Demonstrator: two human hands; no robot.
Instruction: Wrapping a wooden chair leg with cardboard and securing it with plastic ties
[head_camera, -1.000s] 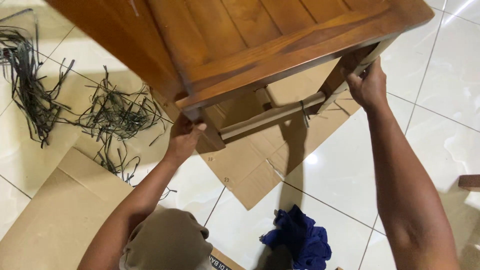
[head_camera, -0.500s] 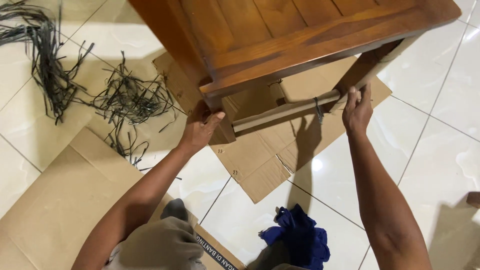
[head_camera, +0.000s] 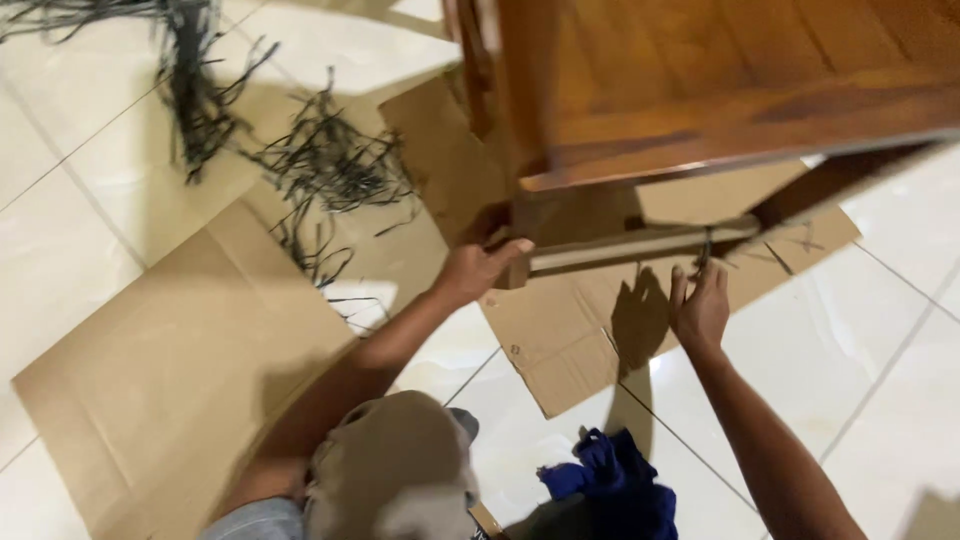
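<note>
1. Floor, left side: loose black strapping strips (head_camera: 320, 165) lie scattered across the white tiled floor (head_camera: 60, 250), beside a flat cardboard sheet (head_camera: 170, 370). Judgement: a foot placed on the strips or on the sheet could slide on the glossy tile.
2. Left hand (head_camera: 478, 268): the fingers are curled around the lower end of the near leg of the wooden desk (head_camera: 720, 100). The desk appears to be tilted, its top filling the upper right of the view above a second cardboard piece (head_camera: 560, 340). Judgement: one hand on one leg carries much of the control, so a slipping grip could let the desk swing or drop.
3. Paper-wrapped rail (head_camera: 630, 247): it runs between the legs, with a dark tie near its right end. Judgement: the wrapping may slide under a palm.
4. Right hand (head_camera: 700, 310): open, fingers spread upward just below the rail and holding nothing. Judgement: fingers here could be pinched if the desk settles.
5. Blue cloth (head_camera: 615, 490): bunched near the person's knee, a possible snag underfoot.
</note>
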